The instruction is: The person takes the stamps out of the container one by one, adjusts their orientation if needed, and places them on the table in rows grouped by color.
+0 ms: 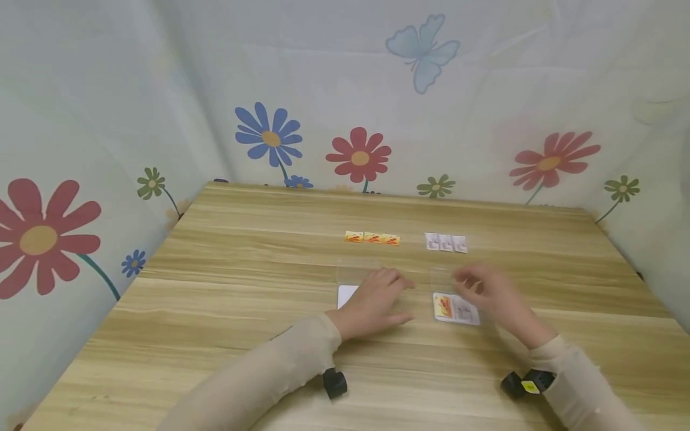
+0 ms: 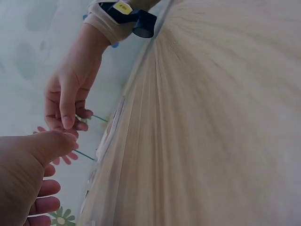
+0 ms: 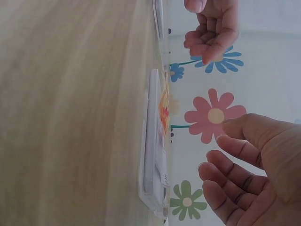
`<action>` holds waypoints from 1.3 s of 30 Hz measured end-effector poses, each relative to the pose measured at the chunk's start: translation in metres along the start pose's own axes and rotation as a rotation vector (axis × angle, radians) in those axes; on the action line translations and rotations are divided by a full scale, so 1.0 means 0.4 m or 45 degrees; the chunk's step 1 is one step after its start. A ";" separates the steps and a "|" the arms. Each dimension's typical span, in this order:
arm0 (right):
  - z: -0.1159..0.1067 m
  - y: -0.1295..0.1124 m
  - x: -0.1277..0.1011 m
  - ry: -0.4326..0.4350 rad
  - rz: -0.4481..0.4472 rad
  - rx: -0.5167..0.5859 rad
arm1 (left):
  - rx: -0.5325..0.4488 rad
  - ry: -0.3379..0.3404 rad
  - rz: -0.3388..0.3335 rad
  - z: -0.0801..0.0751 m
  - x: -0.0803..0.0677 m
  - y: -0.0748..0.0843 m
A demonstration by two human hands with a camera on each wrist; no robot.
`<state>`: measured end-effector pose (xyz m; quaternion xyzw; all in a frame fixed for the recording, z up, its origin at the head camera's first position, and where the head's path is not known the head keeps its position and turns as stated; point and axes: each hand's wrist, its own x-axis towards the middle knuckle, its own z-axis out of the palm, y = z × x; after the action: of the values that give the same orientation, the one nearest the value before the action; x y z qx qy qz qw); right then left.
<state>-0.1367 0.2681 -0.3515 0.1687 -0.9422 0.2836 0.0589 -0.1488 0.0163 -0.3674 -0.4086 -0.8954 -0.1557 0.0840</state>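
My left hand [image 1: 374,302] hovers over the right part of a small flat case [image 1: 346,294] with a white inside and a raised clear lid, hiding much of it. Its fingers are spread and nothing is between them. To the right lies a second case [image 1: 471,317], whose clear lid [image 1: 441,279] is folded back. An orange packet [image 1: 443,306] and a whitish printed packet [image 1: 463,310] lie side by side in that case. At its right edge is my right hand [image 1: 487,293], blurred in the head view. In the right wrist view this hand's fingers [image 3: 230,193] are loosely bent around nothing.
Farther back on the wooden table [image 1: 242,239] lies a row of orange packets [image 1: 373,237], with a row of whitish packets [image 1: 445,242] to its right. A flower-printed curtain [image 1: 323,78] stands behind the table. Each wrist carries a black camera [image 1: 335,383].
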 end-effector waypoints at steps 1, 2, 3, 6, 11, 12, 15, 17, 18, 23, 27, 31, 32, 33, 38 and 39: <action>0.002 0.001 -0.002 -0.003 -0.001 -0.004 | -0.004 -0.006 -0.007 0.002 0.004 0.004; 0.005 0.002 -0.003 -0.006 -0.001 -0.010 | -0.005 -0.012 -0.014 0.005 0.008 0.006; 0.007 0.003 -0.005 -0.009 -0.004 -0.018 | -0.009 -0.017 -0.022 0.008 0.012 0.009; 0.012 0.007 -0.007 -0.005 -0.037 -0.033 | -0.003 -0.024 -0.032 0.018 0.025 0.015; 0.019 0.007 -0.007 0.002 -0.093 -0.019 | 0.017 -0.040 -0.040 0.030 0.042 0.022; 0.021 0.006 -0.007 0.002 -0.097 -0.019 | 0.018 -0.047 -0.044 0.032 0.045 0.023; 0.028 0.008 -0.006 -0.002 -0.113 -0.020 | 0.009 -0.072 -0.064 0.036 0.054 0.028; 0.033 0.010 -0.006 0.001 -0.131 -0.028 | 0.002 -0.087 -0.074 0.038 0.060 0.032; 0.035 0.010 -0.006 0.001 -0.136 -0.030 | 0.000 -0.093 -0.080 0.040 0.063 0.033; 0.044 0.011 -0.005 -0.011 -0.168 -0.033 | 0.002 -0.112 -0.100 0.050 0.074 0.040; 0.048 0.010 -0.006 -0.012 -0.162 -0.027 | 0.003 -0.128 -0.113 0.060 0.081 0.044; 0.049 0.011 -0.007 -0.003 -0.158 -0.034 | 0.003 -0.153 -0.124 0.070 0.088 0.050; 0.049 0.011 -0.007 -0.004 -0.156 -0.038 | 0.003 -0.159 -0.129 0.072 0.089 0.052; 0.049 0.012 -0.008 -0.004 -0.156 -0.045 | 0.006 -0.164 -0.135 0.074 0.090 0.053; 0.051 0.015 -0.010 -0.022 -0.126 -0.049 | 0.014 -0.167 -0.151 0.082 0.093 0.056; 0.051 0.015 -0.011 -0.026 -0.120 -0.043 | 0.016 -0.165 -0.153 0.083 0.094 0.057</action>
<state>-0.1349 0.2628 -0.3724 0.2148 -0.9384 0.2627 0.0654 -0.1568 0.0683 -0.3833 -0.3629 -0.9228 -0.1279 0.0191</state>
